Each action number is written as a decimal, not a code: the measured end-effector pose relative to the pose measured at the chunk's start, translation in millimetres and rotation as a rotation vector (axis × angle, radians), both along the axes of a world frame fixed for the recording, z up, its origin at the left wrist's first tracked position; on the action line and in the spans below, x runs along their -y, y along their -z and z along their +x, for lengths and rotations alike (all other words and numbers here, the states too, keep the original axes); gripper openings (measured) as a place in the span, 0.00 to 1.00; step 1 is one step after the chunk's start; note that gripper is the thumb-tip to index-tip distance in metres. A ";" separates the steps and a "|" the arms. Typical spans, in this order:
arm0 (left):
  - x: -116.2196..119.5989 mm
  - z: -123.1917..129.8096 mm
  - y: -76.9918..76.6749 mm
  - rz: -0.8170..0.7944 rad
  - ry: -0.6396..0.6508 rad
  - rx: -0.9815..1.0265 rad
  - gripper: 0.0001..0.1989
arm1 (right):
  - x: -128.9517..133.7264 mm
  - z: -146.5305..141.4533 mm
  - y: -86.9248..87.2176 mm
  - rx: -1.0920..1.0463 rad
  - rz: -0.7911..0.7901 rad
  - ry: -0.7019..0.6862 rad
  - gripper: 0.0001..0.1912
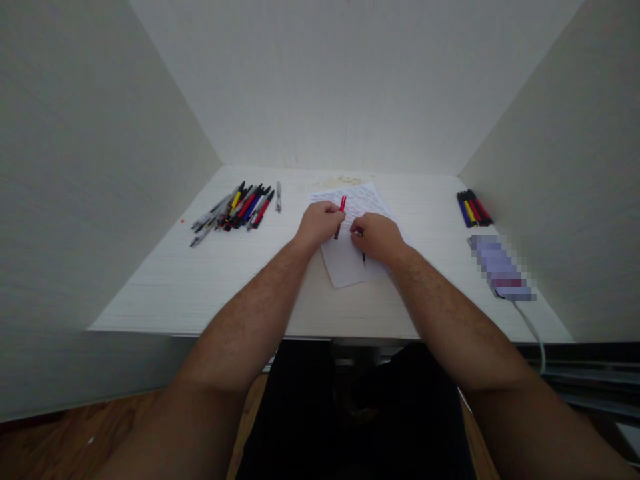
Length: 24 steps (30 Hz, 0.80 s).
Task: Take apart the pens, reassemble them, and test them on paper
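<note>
My left hand (323,221) is closed in a pinch around a red pen barrel (343,204), held upright and tilted over the paper; its dark lower end shows below the fingers. Just right of it, my right hand (379,235) has its fingertips curled together. From under that hand a thin dark pen refill (364,257) points down toward me. The fingers partly hide how it is gripped. Both hands are over a sheet of paper (345,267), whose far half is covered in writing.
On the left of the white desk (190,293) lies a pile of mixed pens (240,207), with a clear pen (279,197) beside it. Several coloured pens (474,208) lie in a row at right. Nearer me is a blurred-out phone (503,267) with a white cable (533,327).
</note>
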<state>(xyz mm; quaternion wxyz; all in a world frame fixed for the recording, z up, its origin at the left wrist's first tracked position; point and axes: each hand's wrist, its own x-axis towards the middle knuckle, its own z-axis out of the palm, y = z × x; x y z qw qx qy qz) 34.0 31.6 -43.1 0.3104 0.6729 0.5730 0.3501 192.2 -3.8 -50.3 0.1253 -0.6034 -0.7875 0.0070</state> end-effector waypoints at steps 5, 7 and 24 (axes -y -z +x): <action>-1.9 1.0 2.1 -0.069 0.010 0.240 0.06 | 1.3 -2.7 -1.2 0.018 -0.012 -0.014 0.11; -0.4 2.0 1.4 -0.109 0.024 0.331 0.06 | 2.0 -3.8 -2.0 0.024 -0.021 -0.010 0.12; 16.5 4.8 -5.0 -0.275 0.219 0.544 0.04 | -12.3 13.0 -10.2 -1.262 0.011 0.155 0.06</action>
